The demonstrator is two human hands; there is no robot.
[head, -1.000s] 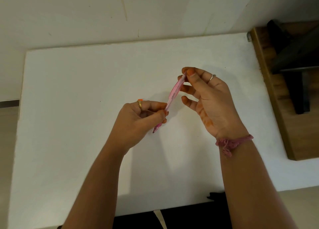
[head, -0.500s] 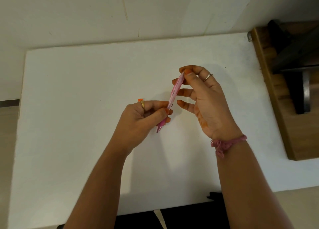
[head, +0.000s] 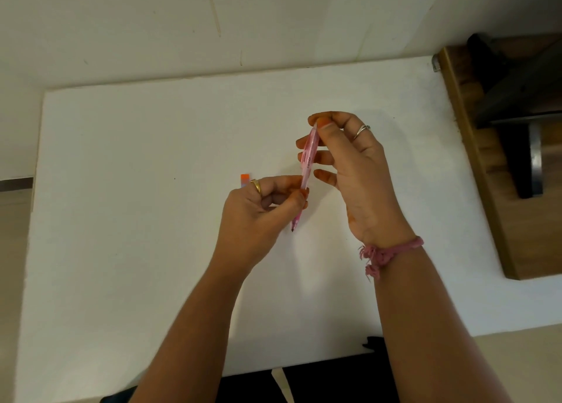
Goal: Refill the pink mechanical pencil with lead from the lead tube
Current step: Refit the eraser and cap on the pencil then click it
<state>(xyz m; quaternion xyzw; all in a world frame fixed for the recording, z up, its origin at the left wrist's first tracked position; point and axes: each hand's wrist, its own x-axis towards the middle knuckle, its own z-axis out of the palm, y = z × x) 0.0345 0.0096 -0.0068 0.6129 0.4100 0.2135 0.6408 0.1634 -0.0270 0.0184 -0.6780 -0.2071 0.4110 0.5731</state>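
You hold the one pink mechanical pencil (head: 307,168) between both hands above the white table (head: 121,220), tip pointing down toward you. Your left hand (head: 261,211) pinches its lower barrel; your right hand (head: 349,165) pinches its top end, other fingers spread. One small orange lead tube (head: 245,179) lies just behind your left hand.

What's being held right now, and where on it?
The pink mechanical pencil: left hand pinches its lower barrel just above the tip; right hand pinches its top end.
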